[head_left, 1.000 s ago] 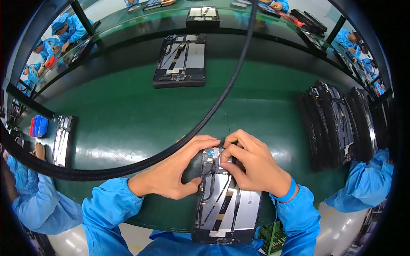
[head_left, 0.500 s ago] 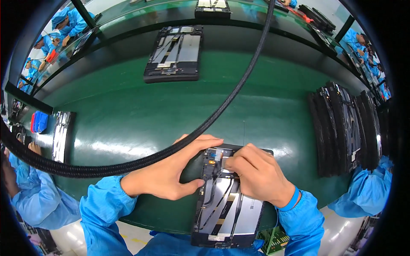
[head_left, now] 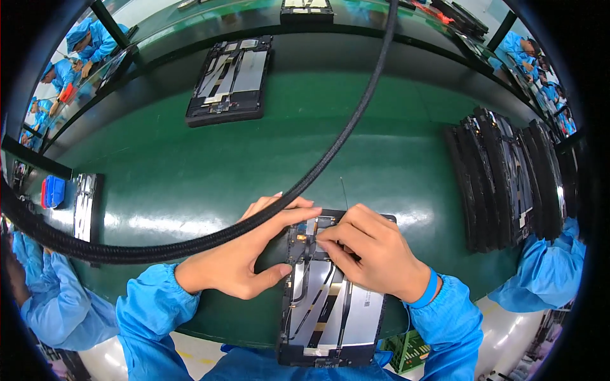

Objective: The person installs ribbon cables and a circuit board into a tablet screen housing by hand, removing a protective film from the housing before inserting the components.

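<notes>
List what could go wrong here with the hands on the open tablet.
The right hand presses fingertips among thin cables at the top of the open tablet chassis; a slip might snag one. The chassis overhangs the green table edge, braced by the left hand, so it could tip. The braided black cable hangs across, hiding some of the view.

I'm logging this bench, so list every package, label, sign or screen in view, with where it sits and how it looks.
No packages, signs or lit screens show; only these come close.
Open tablet chassis: under both hands, near edge; black frame, silver plates.
Second open tablet chassis: far left on the green belt; same look.
Stack of dark panels: right side, on edge.
Blue tray: far left, small.
</notes>
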Tool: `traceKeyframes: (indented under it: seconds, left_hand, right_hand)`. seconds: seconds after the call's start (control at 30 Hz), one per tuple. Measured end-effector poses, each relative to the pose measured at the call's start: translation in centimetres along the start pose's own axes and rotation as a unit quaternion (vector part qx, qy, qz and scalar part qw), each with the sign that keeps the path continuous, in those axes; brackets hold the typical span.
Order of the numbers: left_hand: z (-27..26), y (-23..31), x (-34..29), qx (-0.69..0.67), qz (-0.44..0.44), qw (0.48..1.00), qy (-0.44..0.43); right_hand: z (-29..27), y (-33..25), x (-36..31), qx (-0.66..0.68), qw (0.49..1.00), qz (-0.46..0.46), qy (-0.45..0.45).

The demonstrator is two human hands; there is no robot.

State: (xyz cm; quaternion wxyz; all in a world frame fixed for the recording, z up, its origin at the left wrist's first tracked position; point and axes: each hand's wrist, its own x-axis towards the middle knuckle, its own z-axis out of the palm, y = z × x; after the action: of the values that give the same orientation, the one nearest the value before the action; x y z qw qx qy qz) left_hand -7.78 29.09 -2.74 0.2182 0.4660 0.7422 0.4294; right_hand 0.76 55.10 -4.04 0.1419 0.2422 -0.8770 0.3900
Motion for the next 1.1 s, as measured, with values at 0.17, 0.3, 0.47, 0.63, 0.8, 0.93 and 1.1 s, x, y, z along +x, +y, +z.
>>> traceKeyframes:
  seconds: [0.17, 0.3, 0.47, 0.63, 0.8, 0.93, 1.1]
  left_hand:
    - [0.8, 0.0, 0.8, 0.024, 0.016, 1.0, -0.012]
    - [1.6, 0.3, 1.7, 0.031, 0.002, 1.0, 0.001]
    - [2.0, -0.1, 3.4, 0.048, 0.002, 0.999, -0.007]
    - [2.4, -0.5, 4.1, 0.004, 0.017, 0.999, -0.03]
    - [2.7, -0.4, 4.6, 0.055, 0.063, 0.996, 0.007]
    - [3.5, -0.5, 5.2, 0.045, 0.053, 0.997, 0.026]
    - [4.3, -0.2, 5.4, 0.06, 0.074, 0.992, 0.082]
  right_hand:
    - [-0.5, 1.0, -0.6, 0.001, 1.0, 0.009, 0.002]
    - [-1.0, 1.5, -0.8, 0.008, 1.0, 0.01, 0.001]
    - [-1.8, 2.4, -1.0, 0.037, 0.999, 0.001, -0.012]
    - [-2.3, 3.0, -1.4, 0.061, 0.998, 0.035, -0.006]
    - [-2.9, 3.4, -1.2, 0.062, 0.997, 0.042, -0.019]
    - [-3.7, 3.8, -1.2, 0.061, 0.994, 0.068, -0.056]
    - [-4.4, 4.3, -1.3, 0.065, 0.993, 0.06, -0.08]
